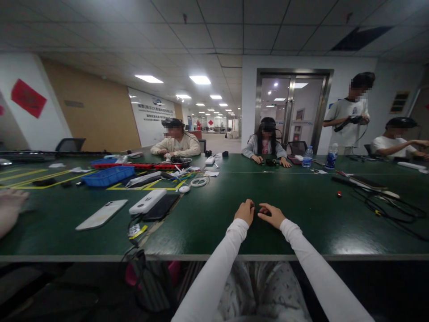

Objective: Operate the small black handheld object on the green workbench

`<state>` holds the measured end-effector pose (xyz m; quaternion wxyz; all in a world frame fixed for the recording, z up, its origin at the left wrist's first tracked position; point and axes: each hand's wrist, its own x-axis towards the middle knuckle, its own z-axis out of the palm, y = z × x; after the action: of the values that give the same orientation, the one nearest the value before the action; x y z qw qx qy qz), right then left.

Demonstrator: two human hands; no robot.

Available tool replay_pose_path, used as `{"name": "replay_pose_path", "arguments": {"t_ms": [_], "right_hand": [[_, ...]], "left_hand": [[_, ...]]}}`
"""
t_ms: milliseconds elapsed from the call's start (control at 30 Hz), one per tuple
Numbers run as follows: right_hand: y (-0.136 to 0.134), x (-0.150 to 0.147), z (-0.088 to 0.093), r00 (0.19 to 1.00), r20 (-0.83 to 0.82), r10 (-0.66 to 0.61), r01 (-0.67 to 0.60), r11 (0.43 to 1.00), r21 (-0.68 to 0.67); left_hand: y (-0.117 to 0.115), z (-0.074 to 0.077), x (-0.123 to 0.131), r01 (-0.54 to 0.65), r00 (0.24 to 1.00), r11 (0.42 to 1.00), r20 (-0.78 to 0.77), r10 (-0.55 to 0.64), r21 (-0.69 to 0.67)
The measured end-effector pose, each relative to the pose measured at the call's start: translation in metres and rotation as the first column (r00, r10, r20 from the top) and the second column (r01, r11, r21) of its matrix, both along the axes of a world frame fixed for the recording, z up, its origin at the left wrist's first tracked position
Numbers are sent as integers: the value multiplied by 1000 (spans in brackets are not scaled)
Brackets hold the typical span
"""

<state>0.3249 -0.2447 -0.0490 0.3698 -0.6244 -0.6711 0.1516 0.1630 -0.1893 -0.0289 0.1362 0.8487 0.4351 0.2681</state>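
My left hand is over the green table, its fingers curled together in a pinch. What it holds, if anything, is too small to name; a little dark patch shows at its fingertips. Close beside it on the right is my right hand, its fingers bent and the thumb apart from the forefinger, with nothing clear between them. A narrow gap separates the two hands. Both forearms wear white sleeves.
To the left lie a white phone, a white power bank, a black pad and a blue tray. Black cables and bottles are on the right. Another person's hand enters at left; several people are across the table.
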Motion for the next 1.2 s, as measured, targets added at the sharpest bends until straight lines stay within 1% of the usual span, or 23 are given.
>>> {"name": "replay_pose_path", "arguments": {"t_ms": [100,200,267,333,367,433,533,633,700,767,900,1067,1200], "right_hand": [[0,1,-1,1000,-6,6,-6,1000,-4],[0,1,-1,1000,-3,17,-17,1000,-13],[0,1,-1,1000,4,16,-16,1000,-20],[0,1,-1,1000,12,13,-12,1000,-24],[0,1,-1,1000,16,13,-13,1000,-25],[0,1,-2,1000,19,13,-13,1000,-22],[0,2,-4,1000,24,13,-13,1000,-13],[0,2,-5,999,28,18,-18,1000,-5],[0,2,-6,999,29,16,-16,1000,5],[1,2,-6,999,29,14,-15,1000,10],[0,1,-5,999,27,17,-17,1000,3],[0,2,-5,1000,20,21,-21,1000,-4],[2,3,-6,1000,15,22,-22,1000,-15]], "left_hand": [[14,8,-21,-116,993,993,-30,115,-22],[34,18,-59,-296,954,954,-57,294,-38],[47,24,-91,-436,899,900,-48,435,-20],[58,28,-123,-567,823,824,-44,566,-20],[63,30,-138,-612,790,790,-42,611,-14],[70,31,-163,-671,741,741,-26,671,3],[77,30,-187,-712,703,702,17,711,29],[79,29,-196,-757,652,653,82,754,12],[78,29,-198,-772,630,636,107,769,-19],[77,30,-198,-767,635,641,104,765,-31],[76,30,-197,-747,664,665,56,746,1],[79,28,-198,-722,691,691,8,722,33],[81,27,-198,-715,698,698,-21,716,34]]}}
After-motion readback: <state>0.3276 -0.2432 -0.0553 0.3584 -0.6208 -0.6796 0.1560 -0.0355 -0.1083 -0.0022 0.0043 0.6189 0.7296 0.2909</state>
